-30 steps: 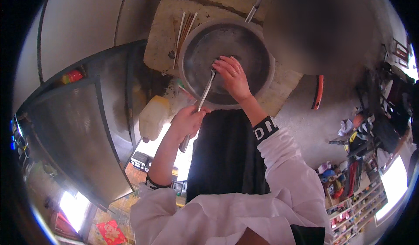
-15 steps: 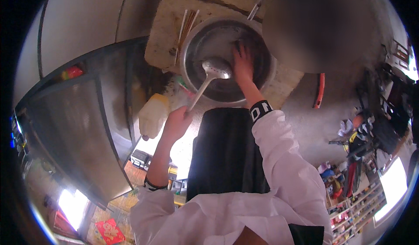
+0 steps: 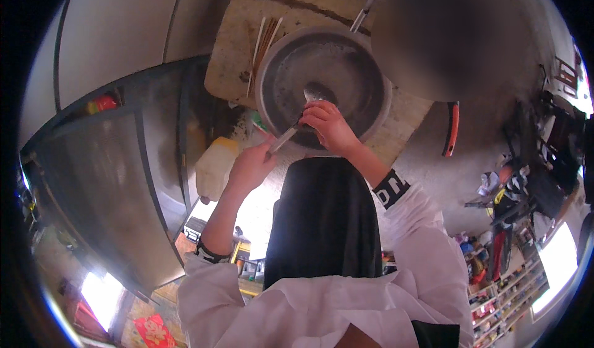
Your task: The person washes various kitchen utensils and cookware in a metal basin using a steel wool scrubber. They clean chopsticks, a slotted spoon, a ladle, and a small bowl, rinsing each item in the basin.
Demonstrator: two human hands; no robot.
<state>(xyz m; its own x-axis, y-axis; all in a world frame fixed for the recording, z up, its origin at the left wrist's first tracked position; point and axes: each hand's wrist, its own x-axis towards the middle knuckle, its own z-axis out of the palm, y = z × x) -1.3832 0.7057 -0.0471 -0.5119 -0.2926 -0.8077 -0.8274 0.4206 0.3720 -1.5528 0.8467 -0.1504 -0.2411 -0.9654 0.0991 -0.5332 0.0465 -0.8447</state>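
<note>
A metal slotted spoon [image 3: 318,91] is held low over a wide round metal basin [image 3: 262,69], its bowl tilted inside the rim. Around the handle's lower end, my left hand [image 3: 250,167] is closed. My right hand [image 3: 329,127] is closed on the spoon's neck, just below the bowl, and its fingers cover part of the metal. Water seems to lie in the basin, with a cloudy grey surface.
Several thin sticks [image 3: 265,46] lie left of the basin on a worn tan block [image 3: 226,57]. A pale plastic jug [image 3: 215,169] stands left of my left hand. An orange-and-black handle [image 3: 452,130] juts from below a blurred round patch at upper right.
My right hand has come out of the basin, back toward me, and taken hold of the spoon's neck. The spoon's bowl has turned and shifted slightly right.
</note>
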